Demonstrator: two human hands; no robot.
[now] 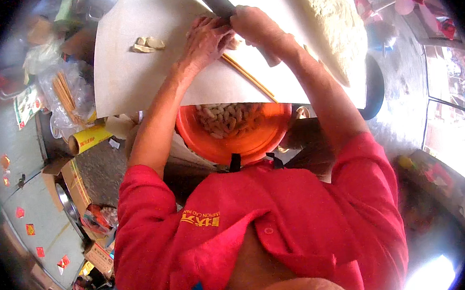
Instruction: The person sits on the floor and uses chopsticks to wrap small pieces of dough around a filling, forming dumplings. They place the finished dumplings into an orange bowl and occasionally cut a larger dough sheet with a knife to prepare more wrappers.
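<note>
A dark, long-bladed knife or cleaver (214,0) is gripped in my right hand (258,26) over a white board (131,83). My left hand (209,39) is beside the blade with its fingers bent; what lies under them is mostly hidden. A small pale piece (234,43) shows between the hands. Two thin wooden sticks (250,77) lie slanting below them towards the board's near edge. To the left rest a few pale, doughy-looking pieces (148,44). A large floury, pale mass (325,21) covers the board's right side.
An orange plastic basin (233,155) holding many pale pieces stands below the board's near edge. At the left are a bag with thin wooden sticks (65,92), a yellow roll (90,138) and a cardboard box (74,184). A metal pot (99,2) is at the upper left.
</note>
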